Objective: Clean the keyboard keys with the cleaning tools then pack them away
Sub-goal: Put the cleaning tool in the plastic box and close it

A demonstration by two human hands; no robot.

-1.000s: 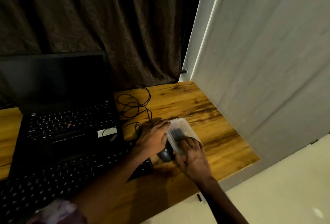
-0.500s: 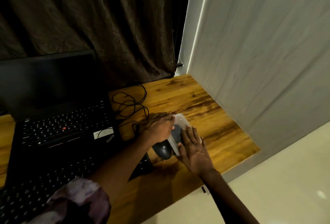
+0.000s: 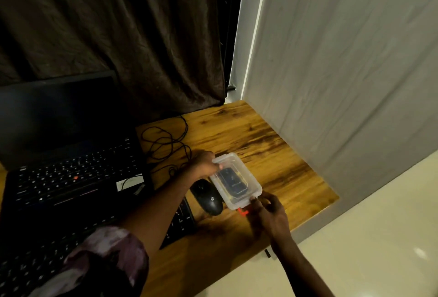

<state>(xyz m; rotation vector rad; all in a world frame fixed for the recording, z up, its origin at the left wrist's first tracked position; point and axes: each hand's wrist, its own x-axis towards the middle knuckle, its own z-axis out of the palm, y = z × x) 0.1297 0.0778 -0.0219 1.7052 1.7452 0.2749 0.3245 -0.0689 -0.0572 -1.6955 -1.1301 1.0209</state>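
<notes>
Here, a clear rectangular plastic box [image 3: 250,179] with a dark tool [image 3: 233,181] inside was over the wooden desk [image 3: 272,152], just right of a black mouse [image 3: 208,198]. The left hand [image 3: 203,166] gripped its far corner, and the right hand [image 3: 267,212] pinched its near end.

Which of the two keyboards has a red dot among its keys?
The laptop keyboard, at the back; the separate keyboard nearer the person shows none.

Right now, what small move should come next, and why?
Probably flip the red latch with the right hand, which pinches the box at its near edge beside the latch, while the left hand grips the far end.
</notes>
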